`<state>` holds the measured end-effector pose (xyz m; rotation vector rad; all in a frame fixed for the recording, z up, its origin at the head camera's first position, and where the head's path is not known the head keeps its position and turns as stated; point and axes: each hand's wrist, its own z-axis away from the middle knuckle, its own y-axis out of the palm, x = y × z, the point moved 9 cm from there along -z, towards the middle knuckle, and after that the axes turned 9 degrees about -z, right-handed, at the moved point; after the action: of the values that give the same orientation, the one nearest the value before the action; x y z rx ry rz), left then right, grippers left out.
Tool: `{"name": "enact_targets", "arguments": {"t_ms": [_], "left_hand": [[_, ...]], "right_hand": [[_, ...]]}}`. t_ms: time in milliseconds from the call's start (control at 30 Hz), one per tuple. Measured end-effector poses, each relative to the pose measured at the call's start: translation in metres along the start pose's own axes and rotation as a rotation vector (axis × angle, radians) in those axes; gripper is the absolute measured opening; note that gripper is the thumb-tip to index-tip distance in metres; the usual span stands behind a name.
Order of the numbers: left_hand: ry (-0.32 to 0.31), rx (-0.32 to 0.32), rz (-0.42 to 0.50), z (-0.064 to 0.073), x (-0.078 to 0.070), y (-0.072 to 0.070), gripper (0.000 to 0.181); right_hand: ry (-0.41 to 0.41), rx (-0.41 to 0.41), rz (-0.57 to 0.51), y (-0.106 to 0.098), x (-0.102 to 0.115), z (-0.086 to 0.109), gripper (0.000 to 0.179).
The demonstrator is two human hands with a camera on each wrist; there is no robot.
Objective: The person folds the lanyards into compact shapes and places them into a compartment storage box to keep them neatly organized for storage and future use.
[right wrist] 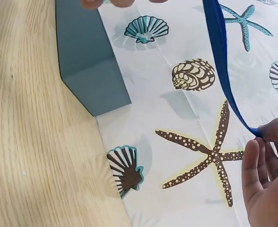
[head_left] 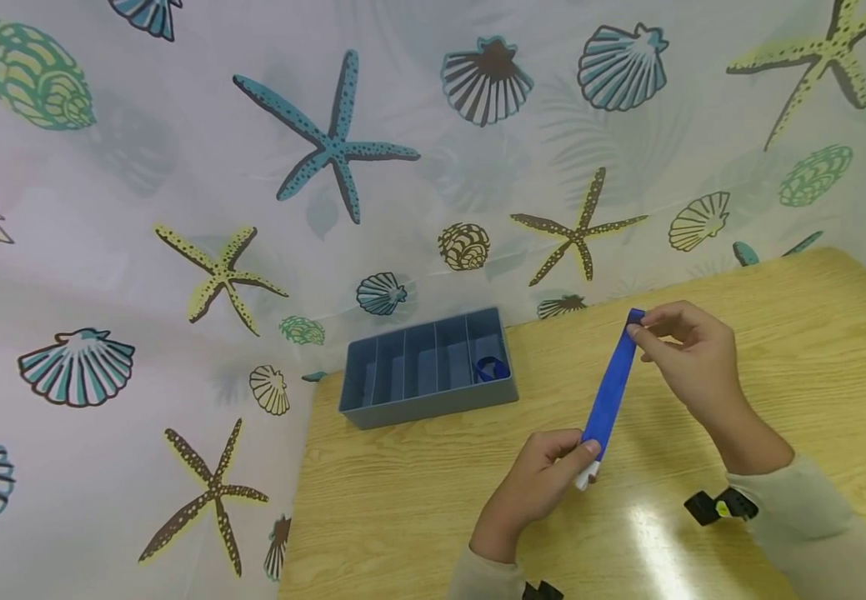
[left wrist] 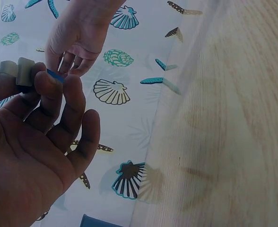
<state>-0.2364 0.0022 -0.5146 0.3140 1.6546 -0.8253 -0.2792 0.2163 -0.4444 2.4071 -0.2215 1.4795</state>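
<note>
A flat blue ribbon [head_left: 611, 392] is stretched slantwise above the table between both hands. My left hand [head_left: 541, 475] pinches its near end between thumb and fingers, where a white end piece [head_left: 586, 477] sticks out. Two pale blocky pieces [left wrist: 25, 73] show by those fingers in the left wrist view. At the far end, my right hand [head_left: 695, 358] pinches the ribbon between thumb and forefinger. In the right wrist view the ribbon [right wrist: 218, 52] runs down in a slight curve to the right fingertips [right wrist: 252, 153].
A grey-blue box [head_left: 433, 408] with several compartments stands at the back left of the wooden table [head_left: 380, 483]. In its rightmost compartment lies a coiled blue band [head_left: 491, 368]. A sheet [head_left: 402, 242] printed with shells and starfish hangs behind and to the left.
</note>
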Motion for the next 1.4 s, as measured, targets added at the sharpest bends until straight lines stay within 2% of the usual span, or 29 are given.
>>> {"name": "enact_targets", "arguments": {"t_ms": [133,267,433,533,633,767,867,967,1067,1200,1300,1400], "left_hand": [[0.002,-0.010,0.000,0.000,0.000,-0.001,0.040],[0.006,-0.022,0.005,0.001,-0.001,-0.002,0.038],[-0.001,-0.024,0.008,0.001,-0.001,-0.003,0.039],[0.000,-0.025,0.009,0.001,-0.001,-0.003,0.039],[0.010,-0.029,0.012,0.001,-0.003,-0.005,0.040],[0.013,-0.027,0.012,0.000,-0.004,-0.006,0.043],[0.012,-0.026,0.013,-0.001,-0.005,-0.007,0.045],[0.017,-0.028,0.019,0.000,-0.006,-0.007,0.045],[0.021,-0.031,0.031,-0.001,-0.007,-0.008,0.045],[0.016,-0.039,0.048,-0.001,-0.006,-0.008,0.046],[0.000,-0.048,0.059,-0.001,-0.004,-0.009,0.046],[-0.012,-0.049,0.084,-0.001,-0.003,-0.010,0.047]], "right_hand": [[0.027,-0.016,-0.131,-0.002,-0.005,0.000,0.012],[0.062,0.002,-0.203,-0.001,-0.008,0.001,0.012],[0.113,-0.018,-0.197,-0.003,-0.012,0.002,0.015],[0.130,-0.025,-0.181,-0.002,-0.013,0.005,0.024],[0.130,0.016,-0.171,0.005,-0.011,0.010,0.041],[0.099,0.116,-0.201,0.017,-0.006,0.015,0.066],[0.084,0.182,-0.258,0.024,-0.003,0.017,0.078],[0.078,0.213,-0.277,0.027,-0.003,0.018,0.084],[0.052,0.209,-0.215,0.027,-0.003,0.019,0.086],[-0.028,0.197,-0.061,0.029,0.000,0.021,0.091],[-0.124,0.197,0.047,0.032,0.004,0.024,0.096],[-0.258,0.203,0.136,0.036,0.012,0.029,0.099]]}}
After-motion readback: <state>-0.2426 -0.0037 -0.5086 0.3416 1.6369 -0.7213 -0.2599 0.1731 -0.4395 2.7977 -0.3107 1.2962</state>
